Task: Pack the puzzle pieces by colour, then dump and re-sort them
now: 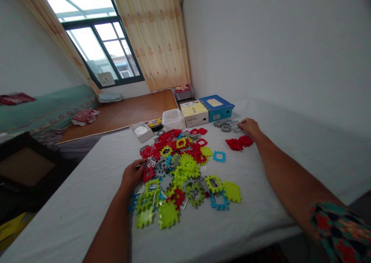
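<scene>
A large heap of interlocking toothed plastic tiles [187, 168] in green, red, grey and blue, mixed with small white window-like pieces, covers the middle of the table. At the heap's left edge is my left hand [133, 175], its fingers curled together against the tiles; whatever they pinch is hidden. My right hand [249, 127] reaches to the far right and pinches a grey toothed tile at the end of a group of grey tiles [222, 125]. Just in front of that hand lies a small group of red tiles [239, 142], apart from the heap.
Behind the heap stand a white open box [142, 132], a round dark tin [155, 124], a clear plastic tub [173, 118], a yellow-and-white box [194, 113] and a blue box [216, 107]. A pale cloth [95, 185] covers the table. A white wall [278, 42] rises at the right.
</scene>
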Demonstrator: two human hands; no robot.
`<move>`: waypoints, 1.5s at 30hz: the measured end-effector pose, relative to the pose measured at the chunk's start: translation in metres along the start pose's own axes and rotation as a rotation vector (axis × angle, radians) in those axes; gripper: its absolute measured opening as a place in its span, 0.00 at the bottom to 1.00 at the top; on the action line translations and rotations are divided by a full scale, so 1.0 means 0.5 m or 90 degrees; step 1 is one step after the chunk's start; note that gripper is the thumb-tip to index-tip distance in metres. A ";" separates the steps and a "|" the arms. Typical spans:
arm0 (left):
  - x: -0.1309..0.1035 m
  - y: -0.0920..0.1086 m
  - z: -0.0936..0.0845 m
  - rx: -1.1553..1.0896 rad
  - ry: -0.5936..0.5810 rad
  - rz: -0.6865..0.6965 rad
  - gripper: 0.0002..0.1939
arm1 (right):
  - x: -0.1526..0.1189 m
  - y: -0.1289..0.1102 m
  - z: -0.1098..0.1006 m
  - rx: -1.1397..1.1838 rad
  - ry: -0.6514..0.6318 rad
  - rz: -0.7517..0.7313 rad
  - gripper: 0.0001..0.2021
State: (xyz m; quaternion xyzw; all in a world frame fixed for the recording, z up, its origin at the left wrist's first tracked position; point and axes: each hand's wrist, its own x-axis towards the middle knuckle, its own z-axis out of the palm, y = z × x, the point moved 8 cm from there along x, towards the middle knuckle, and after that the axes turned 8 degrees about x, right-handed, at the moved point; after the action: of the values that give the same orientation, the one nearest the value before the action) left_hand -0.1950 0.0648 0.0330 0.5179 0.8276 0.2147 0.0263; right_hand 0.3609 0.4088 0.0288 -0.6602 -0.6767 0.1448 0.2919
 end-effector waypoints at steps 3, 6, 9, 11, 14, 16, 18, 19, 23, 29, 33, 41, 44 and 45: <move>0.001 -0.004 0.002 0.001 0.006 -0.002 0.18 | 0.002 -0.031 0.021 0.043 -0.019 -0.026 0.14; 0.001 -0.009 0.008 -0.004 0.000 -0.005 0.19 | -0.003 -0.056 0.045 0.076 -0.030 -0.058 0.13; 0.002 -0.012 0.010 0.001 -0.002 -0.005 0.19 | -0.008 -0.059 0.061 0.137 -0.038 -0.041 0.11; 0.002 -0.012 0.009 0.008 0.003 -0.003 0.19 | -0.010 -0.061 0.057 0.153 -0.017 -0.037 0.11; 0.002 -0.010 0.008 0.014 0.004 -0.001 0.19 | -0.021 -0.088 0.041 0.106 0.013 -0.114 0.11; 0.001 -0.009 0.009 0.016 -0.005 -0.004 0.19 | -0.035 -0.118 0.050 0.081 -0.042 -0.187 0.11; 0.000 -0.007 0.009 0.018 -0.009 -0.008 0.19 | -0.053 -0.147 0.063 0.060 -0.105 -0.244 0.12; 0.000 -0.006 0.008 0.018 -0.010 -0.008 0.19 | -0.062 -0.161 0.064 0.047 -0.114 -0.266 0.12; -0.001 -0.004 0.009 0.027 -0.014 -0.007 0.18 | -0.103 -0.225 0.053 0.053 -0.081 -0.324 0.10; 0.001 -0.009 0.011 0.022 -0.001 -0.007 0.17 | -0.292 -0.392 0.109 0.208 -0.376 -0.569 0.14; -0.002 -0.003 0.011 0.016 0.003 0.006 0.18 | -0.411 -0.470 0.127 0.210 -0.381 -0.715 0.17; -0.008 0.009 0.007 0.012 0.006 0.011 0.18 | -0.500 -0.510 0.126 0.213 -0.393 -0.836 0.18; -0.010 0.012 0.005 0.003 0.006 0.010 0.18 | -0.492 -0.514 0.118 0.223 -0.392 -0.815 0.11; -0.010 0.014 0.004 0.003 0.007 0.010 0.18 | -0.487 -0.517 0.119 0.224 -0.379 -0.802 0.10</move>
State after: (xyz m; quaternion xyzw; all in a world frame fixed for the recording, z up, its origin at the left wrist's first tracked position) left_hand -0.1863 0.0638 0.0328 0.5235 0.8240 0.2159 0.0191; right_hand 0.1069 0.1595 0.0827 -0.0196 -0.9466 0.2296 0.2254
